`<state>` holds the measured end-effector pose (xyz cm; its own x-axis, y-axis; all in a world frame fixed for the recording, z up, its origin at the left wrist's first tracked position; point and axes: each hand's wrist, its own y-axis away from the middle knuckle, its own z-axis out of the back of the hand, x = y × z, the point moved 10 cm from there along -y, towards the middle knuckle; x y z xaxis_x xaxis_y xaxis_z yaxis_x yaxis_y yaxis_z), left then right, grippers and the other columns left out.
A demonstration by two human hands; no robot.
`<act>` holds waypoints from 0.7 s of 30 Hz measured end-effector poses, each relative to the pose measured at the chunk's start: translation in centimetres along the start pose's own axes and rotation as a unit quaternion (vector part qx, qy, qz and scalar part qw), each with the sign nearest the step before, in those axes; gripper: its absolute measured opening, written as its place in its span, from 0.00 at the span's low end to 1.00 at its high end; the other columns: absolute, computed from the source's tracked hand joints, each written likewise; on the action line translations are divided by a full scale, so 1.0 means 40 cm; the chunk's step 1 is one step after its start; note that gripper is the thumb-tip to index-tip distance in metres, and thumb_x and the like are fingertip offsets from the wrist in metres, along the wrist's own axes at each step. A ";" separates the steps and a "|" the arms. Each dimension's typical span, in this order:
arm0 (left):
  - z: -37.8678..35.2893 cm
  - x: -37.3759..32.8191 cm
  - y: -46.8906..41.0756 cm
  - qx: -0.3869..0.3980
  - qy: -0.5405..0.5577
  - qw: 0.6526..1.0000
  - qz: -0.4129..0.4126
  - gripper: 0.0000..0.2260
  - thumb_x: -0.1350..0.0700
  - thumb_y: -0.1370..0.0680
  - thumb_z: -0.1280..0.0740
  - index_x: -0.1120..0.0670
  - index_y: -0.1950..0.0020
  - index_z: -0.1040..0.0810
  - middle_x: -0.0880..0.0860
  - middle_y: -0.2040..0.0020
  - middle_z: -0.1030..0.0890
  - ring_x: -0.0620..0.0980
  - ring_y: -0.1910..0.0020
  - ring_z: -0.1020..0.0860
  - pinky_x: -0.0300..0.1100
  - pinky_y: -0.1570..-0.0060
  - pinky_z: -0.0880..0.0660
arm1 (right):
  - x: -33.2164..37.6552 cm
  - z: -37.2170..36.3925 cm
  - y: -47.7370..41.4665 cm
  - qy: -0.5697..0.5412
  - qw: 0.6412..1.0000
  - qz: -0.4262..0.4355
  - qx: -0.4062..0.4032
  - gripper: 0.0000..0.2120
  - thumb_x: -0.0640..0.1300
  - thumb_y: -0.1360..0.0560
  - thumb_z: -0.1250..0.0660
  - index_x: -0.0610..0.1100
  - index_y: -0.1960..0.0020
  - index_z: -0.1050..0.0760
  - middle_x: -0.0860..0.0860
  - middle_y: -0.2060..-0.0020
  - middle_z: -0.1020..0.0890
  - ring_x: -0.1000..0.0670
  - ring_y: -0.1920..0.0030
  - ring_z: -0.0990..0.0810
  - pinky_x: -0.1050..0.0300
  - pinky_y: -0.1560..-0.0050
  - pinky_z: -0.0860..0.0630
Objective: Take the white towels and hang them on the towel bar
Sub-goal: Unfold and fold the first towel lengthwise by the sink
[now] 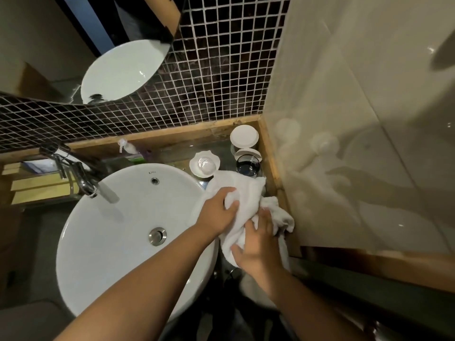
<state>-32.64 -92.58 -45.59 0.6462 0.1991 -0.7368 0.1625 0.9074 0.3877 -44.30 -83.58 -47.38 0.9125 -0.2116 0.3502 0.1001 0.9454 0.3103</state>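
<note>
A crumpled white towel lies bunched on the counter to the right of the round white sink. My left hand grips the towel's upper left folds, with cloth pinched between thumb and fingers. My right hand clutches its lower part near the counter's front edge. Part of the towel hangs down past my right wrist. No towel bar shows in this view.
Behind the towel stand a glass on a white coaster, a dark glass and a white lidded jar. A chrome faucet reaches over the sink. A beige tiled wall closes the right side; dark mosaic tiles and a mirror stand behind.
</note>
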 end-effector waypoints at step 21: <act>0.242 -0.270 0.186 -0.123 0.069 0.979 -0.147 0.12 0.59 0.23 0.30 0.43 0.45 0.22 0.35 0.49 0.20 0.40 0.56 0.21 0.39 0.56 0.23 | 0.151 0.386 0.068 -0.244 0.942 0.048 -0.224 0.06 0.45 0.19 0.36 0.49 0.42 0.25 0.51 0.46 0.19 0.48 0.44 0.21 0.49 0.43 0.24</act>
<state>-31.19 -91.57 -29.40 0.4895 -0.0513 -0.8705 0.1316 0.9912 0.0156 -44.65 -86.10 -30.80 0.6464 -0.1058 0.7557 0.2838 0.9526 -0.1094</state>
